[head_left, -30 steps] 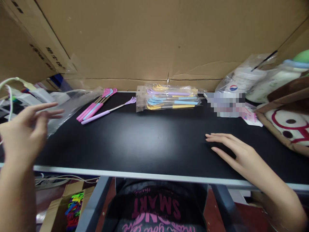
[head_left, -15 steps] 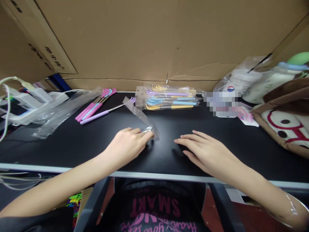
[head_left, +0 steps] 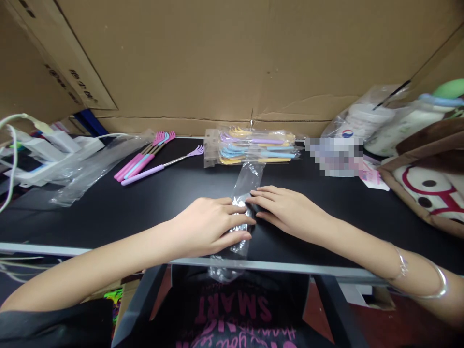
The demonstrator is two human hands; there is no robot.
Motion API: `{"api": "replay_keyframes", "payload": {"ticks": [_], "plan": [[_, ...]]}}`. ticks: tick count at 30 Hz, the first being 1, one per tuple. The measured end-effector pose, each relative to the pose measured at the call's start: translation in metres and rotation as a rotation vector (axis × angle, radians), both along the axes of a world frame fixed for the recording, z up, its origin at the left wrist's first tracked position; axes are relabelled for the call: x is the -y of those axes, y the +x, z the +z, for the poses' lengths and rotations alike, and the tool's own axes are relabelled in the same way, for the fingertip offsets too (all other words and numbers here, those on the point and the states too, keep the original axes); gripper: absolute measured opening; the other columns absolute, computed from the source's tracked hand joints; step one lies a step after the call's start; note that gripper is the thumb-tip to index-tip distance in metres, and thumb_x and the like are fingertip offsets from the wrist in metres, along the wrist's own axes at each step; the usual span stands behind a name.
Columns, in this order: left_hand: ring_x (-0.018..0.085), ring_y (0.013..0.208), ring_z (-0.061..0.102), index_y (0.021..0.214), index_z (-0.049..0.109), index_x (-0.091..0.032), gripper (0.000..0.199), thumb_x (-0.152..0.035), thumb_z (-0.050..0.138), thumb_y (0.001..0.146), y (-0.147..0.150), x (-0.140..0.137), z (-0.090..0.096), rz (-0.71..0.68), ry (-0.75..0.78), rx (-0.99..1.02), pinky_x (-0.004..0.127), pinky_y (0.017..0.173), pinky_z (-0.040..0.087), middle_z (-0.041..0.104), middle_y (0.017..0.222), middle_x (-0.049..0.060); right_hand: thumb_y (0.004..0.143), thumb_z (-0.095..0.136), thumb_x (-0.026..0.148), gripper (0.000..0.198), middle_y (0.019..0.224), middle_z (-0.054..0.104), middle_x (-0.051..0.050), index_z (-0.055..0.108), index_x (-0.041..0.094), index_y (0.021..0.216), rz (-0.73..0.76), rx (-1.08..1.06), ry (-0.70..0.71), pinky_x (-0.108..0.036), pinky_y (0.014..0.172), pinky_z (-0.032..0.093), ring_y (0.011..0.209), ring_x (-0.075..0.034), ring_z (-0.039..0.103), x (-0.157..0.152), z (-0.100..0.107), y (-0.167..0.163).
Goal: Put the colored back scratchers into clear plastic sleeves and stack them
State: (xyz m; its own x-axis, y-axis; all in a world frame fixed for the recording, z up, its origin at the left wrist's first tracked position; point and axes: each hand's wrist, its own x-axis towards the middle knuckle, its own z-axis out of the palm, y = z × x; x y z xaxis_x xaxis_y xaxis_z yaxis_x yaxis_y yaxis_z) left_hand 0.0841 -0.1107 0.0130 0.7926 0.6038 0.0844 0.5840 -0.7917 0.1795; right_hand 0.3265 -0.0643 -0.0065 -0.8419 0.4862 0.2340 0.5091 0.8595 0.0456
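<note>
The left hand [head_left: 208, 224] lies palm down with its fingers [head_left: 237, 221] extended and a little apart, resting across the clear sleeve [head_left: 249, 180] rather than curled round it. The right hand [head_left: 292, 212] is at the sleeve's right edge, fingers slightly bent, thumb apart from them; its fingertips overlap that edge, though whether they press on it I cannot tell. So the left is the nearer hand, already on the sleeve, with the right just beside it.

The sleeve's long axis runs from the person's side outward, leaning a little right at the far end, crosswise to the left fingers. Its near end hangs over the front edge of the bench [head_left: 163, 205], a smooth black surface with a pale rim.

Beyond the sleeve's far end, and just by it, is the packed bundle [head_left: 259, 149]. Left of the sleeve, well apart, lie a loose purple scratcher [head_left: 143, 175], the pink and blue scratchers [head_left: 138, 166], then more clear sleeves [head_left: 87, 171]. Far to the sleeve's right stands a brown bag [head_left: 391, 181]. A cardboard wall [head_left: 199, 58] closes off the back.
</note>
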Motion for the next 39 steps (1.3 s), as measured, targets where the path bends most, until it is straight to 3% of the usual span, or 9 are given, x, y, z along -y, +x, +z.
{"api": "replay_keyframes", "payload": {"ticks": [3, 7, 13, 17, 23, 28, 32, 36, 39], "plan": [[0.02, 0.125, 0.062, 0.133, 0.065, -0.024, 0.037, -0.038, 0.043, 0.107, 0.004, -0.002, -0.001, -0.172, -0.135, 0.076, 0.031, 0.103, 0.049, 0.067, 0.138, 0.003, 0.101, 0.054, 0.029, 0.026, 0.134, 0.07, -0.015, 0.07, 0.016, 0.116, -0.001, -0.003, -0.098, -0.045, 0.104, 0.055, 0.125, -0.029, 0.065, -0.005, -0.003, 0.003], [0.018, 0.115, 0.066, 0.126, 0.068, -0.022, 0.029, -0.033, 0.054, 0.103, 0.006, -0.011, -0.005, -0.296, -0.13, 0.145, 0.028, 0.099, 0.05, 0.073, 0.128, 0.003, 0.095, 0.065, 0.033, 0.03, 0.14, 0.066, -0.017, 0.07, 0.016, 0.119, -0.001, -0.031, -0.26, -0.051, 0.109, 0.051, 0.137, -0.033, 0.055, -0.011, -0.005, 0.004], [0.017, 0.108, 0.066, 0.117, 0.074, -0.027, 0.032, -0.028, 0.044, 0.107, -0.016, -0.047, -0.012, -0.056, 0.168, 0.134, 0.025, 0.087, 0.051, 0.076, 0.117, 0.001, 0.1, 0.055, 0.031, 0.032, 0.151, 0.057, -0.013, 0.07, 0.023, 0.127, 0.124, -0.085, -0.471, -0.051, 0.115, 0.042, 0.144, -0.028, 0.044, -0.034, -0.004, 0.014], [0.02, 0.121, 0.06, 0.132, 0.068, -0.028, 0.035, -0.033, 0.044, 0.107, -0.04, -0.064, -0.026, 0.047, 0.128, 0.067, 0.031, 0.099, 0.051, 0.067, 0.134, 0.005, 0.104, 0.046, 0.034, 0.036, 0.157, 0.048, -0.011, 0.068, 0.028, 0.132, 0.108, -0.094, -0.53, -0.054, 0.118, 0.035, 0.147, -0.027, 0.038, -0.048, -0.009, 0.023], [0.025, 0.151, 0.034, 0.156, 0.044, -0.032, 0.049, -0.043, 0.03, 0.109, -0.062, -0.063, -0.043, 0.058, -0.076, 0.022, 0.046, 0.123, 0.032, 0.033, 0.167, 0.006, 0.105, 0.041, 0.044, 0.046, 0.161, 0.044, -0.013, 0.061, 0.026, 0.142, 0.043, -0.109, -0.481, -0.059, 0.118, 0.033, 0.148, -0.03, 0.037, -0.054, -0.019, 0.029], [0.029, 0.159, 0.018, 0.162, 0.03, -0.031, 0.058, -0.053, 0.022, 0.108, -0.066, -0.062, -0.043, 0.101, -0.094, -0.079, 0.054, 0.127, 0.018, 0.02, 0.171, 0.005, 0.105, 0.039, 0.042, 0.048, 0.157, 0.052, -0.011, 0.056, 0.026, 0.147, -0.008, -0.102, -0.324, -0.061, 0.119, 0.035, 0.146, -0.031, 0.041, -0.056, -0.027, 0.036], [0.03, 0.16, 0.009, 0.165, 0.02, -0.027, 0.067, -0.059, 0.02, 0.107, -0.07, -0.061, -0.043, 0.152, -0.072, -0.16, 0.056, 0.128, 0.014, 0.012, 0.172, 0.007, 0.106, 0.036, 0.043, 0.052, 0.159, 0.049, -0.011, 0.05, 0.024, 0.152, -0.048, -0.058, -0.264, -0.06, 0.119, 0.036, 0.147, -0.031, 0.042, -0.058, -0.028, 0.051], [0.032, 0.159, 0.014, 0.164, 0.025, -0.028, 0.071, -0.066, 0.025, 0.104, -0.076, -0.06, -0.043, 0.19, -0.01, -0.188, 0.056, 0.127, 0.018, 0.013, 0.172, 0.008, 0.106, 0.033, 0.045, 0.056, 0.16, 0.047, -0.012, 0.048, 0.021, 0.154, -0.084, -0.026, -0.251, -0.06, 0.119, 0.035, 0.147, -0.032, 0.042, -0.06, -0.027, 0.064], [0.031, 0.154, 0.03, 0.155, 0.045, -0.03, 0.062, -0.062, 0.027, 0.105, -0.084, -0.064, -0.038, 0.201, 0.15, -0.148, 0.053, 0.125, 0.025, 0.032, 0.168, 0.007, 0.106, 0.032, 0.046, 0.056, 0.16, 0.047, -0.011, 0.048, 0.021, 0.154, -0.092, -0.019, -0.257, -0.059, 0.119, 0.037, 0.146, -0.031, 0.043, -0.059, -0.026, 0.065]]}}
